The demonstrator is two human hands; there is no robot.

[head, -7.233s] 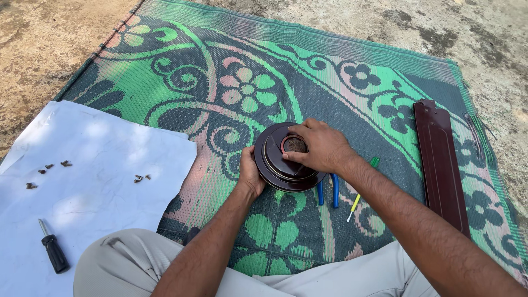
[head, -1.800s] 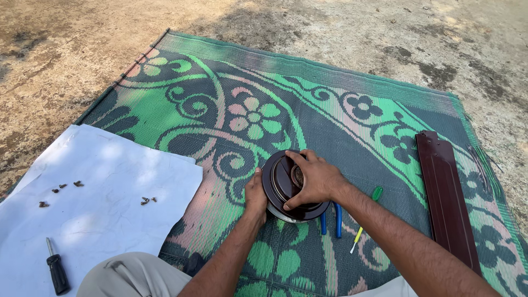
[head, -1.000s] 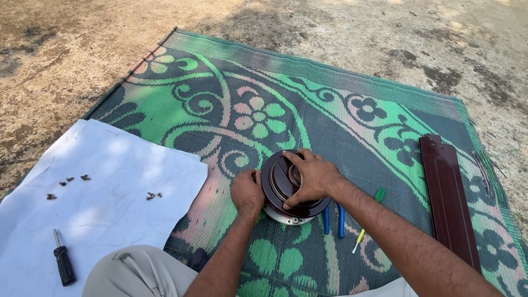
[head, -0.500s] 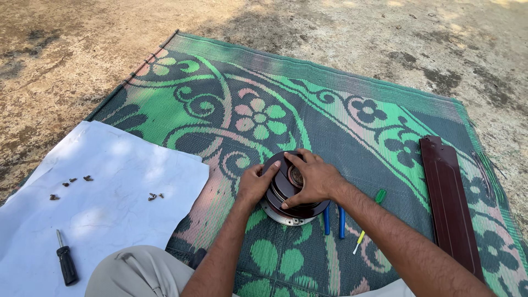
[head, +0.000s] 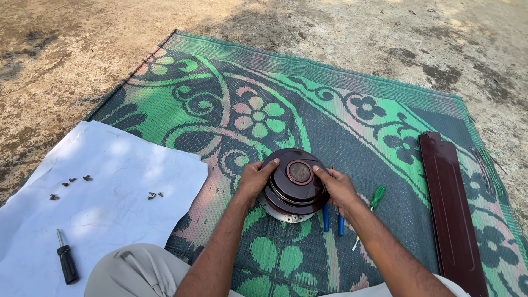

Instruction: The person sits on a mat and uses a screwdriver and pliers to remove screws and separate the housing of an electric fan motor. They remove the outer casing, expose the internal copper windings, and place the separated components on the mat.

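Observation:
A round dark brown fan motor housing (head: pixel 292 190) with a coppery centre cap and a silver rim underneath rests on the green patterned mat (head: pixel 330 104). My left hand (head: pixel 254 179) grips its left side, thumb on the top edge. My right hand (head: pixel 338 188) clasps its right side, fingers curled round the rim. The top of the housing is uncovered between the two hands.
Blue-handled pliers (head: pixel 332 219) and a green-handled screwdriver (head: pixel 373 202) lie by my right wrist. A long dark brown fan blade (head: pixel 450 206) lies at the right. A white sheet (head: pixel 93 203) holds small screws (head: pixel 153 195) and a black screwdriver (head: pixel 67 263). Bare ground surrounds the mat.
My right hand has slid off the top of the housing to its right side, baring the centre cap. My left hand has moved up onto the left edge.

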